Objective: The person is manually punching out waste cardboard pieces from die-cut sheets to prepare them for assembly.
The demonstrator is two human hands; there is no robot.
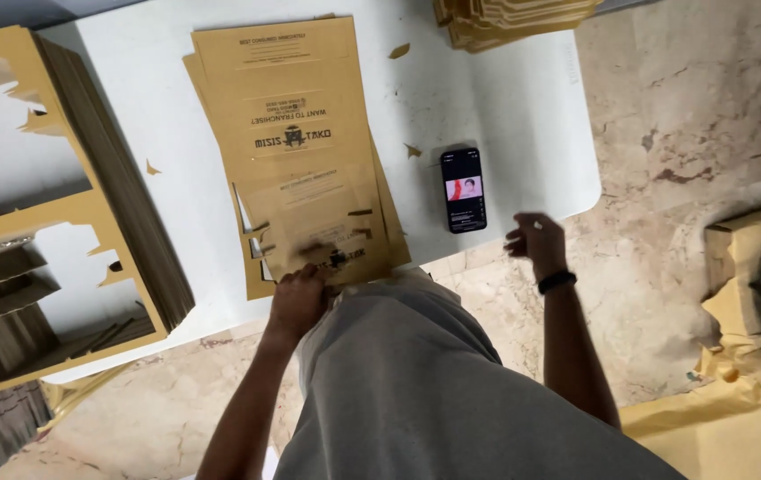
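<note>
Cardboard box blanks [296, 142] lie stacked on the white table [523, 107], mid-left; your left hand [296, 298] grasps the top blank's near edge. Lift it evenly, keeping the stack squared. Your right hand [536, 242] hangs loosely curled, holding nothing, near the phone [463, 189]

Tan cardboard sheets [296, 142] (black print, seemingly) on white table [523, 107].

left hand [297, 298]: fingers curled, pressing down | right hand [533, 242]: loosely curled, hovering free (black band at wrist)
</note>
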